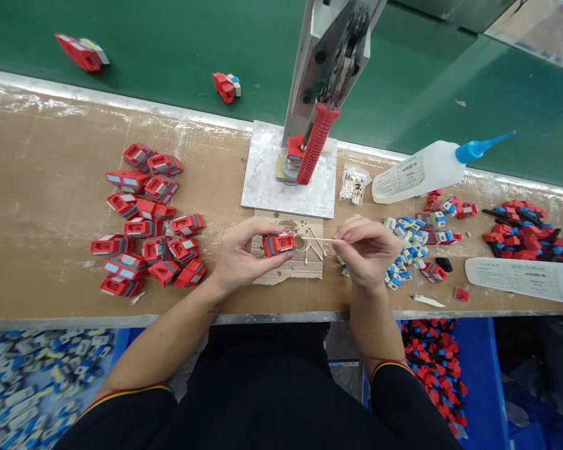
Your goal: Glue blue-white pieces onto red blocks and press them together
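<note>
My left hand [241, 255] grips a red and grey plastic part [279, 244] between thumb and fingers, its hollow side facing up. In my right hand [368, 250] a thin cotton swab [321, 239] is pinched, its tip pointing left toward the red part. Whether the tip touches the part cannot be made out. Beneath the swab, a few more swabs [315, 250] lie on a stained piece of cardboard [286, 275]. Several similar red parts [156, 249] are grouped on the table left of my left hand.
A hand press [319, 144] stands on a metal plate [258, 181] ahead. Right are a bag of swabs [354, 184], two white bottles [403, 178], small blue-white parts [408, 250], red-black parts [520, 231] and a blade [426, 301]. Bins of parts sit below. Two red pieces lie on the green surface [159, 56].
</note>
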Available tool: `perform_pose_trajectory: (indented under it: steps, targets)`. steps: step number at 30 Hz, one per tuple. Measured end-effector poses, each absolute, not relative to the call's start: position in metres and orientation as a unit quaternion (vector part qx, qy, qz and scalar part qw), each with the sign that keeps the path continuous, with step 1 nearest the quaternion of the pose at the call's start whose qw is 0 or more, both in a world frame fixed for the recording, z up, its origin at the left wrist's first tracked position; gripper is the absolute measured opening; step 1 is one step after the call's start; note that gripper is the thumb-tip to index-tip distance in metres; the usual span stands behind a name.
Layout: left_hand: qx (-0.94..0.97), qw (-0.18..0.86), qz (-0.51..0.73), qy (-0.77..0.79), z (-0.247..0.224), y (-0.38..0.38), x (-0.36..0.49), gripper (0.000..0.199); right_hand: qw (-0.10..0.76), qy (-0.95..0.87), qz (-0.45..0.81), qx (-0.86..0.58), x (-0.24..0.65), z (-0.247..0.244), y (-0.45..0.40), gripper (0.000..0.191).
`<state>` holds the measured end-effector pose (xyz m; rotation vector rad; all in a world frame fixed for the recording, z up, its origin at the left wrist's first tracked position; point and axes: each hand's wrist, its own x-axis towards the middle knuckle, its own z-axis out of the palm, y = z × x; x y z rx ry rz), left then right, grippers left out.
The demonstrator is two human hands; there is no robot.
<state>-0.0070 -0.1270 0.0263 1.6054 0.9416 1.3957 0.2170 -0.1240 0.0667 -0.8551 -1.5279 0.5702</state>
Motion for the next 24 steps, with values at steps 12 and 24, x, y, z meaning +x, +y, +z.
perform_pose_trajectory:
  steps: [12,24]
  targets:
    - [0.579,0.411,0.576,0.405,0.021,-0.123,-0.01,0.033,0.298,-0.823,0.264,-0.405,0.233,0.064,-0.113,0.013]
    - [0.614,0.375,0.575,0.39,0.018,-0.122,-0.009,0.03,0.297,-0.816,0.274,-0.413,0.233,0.058,-0.109,0.012]
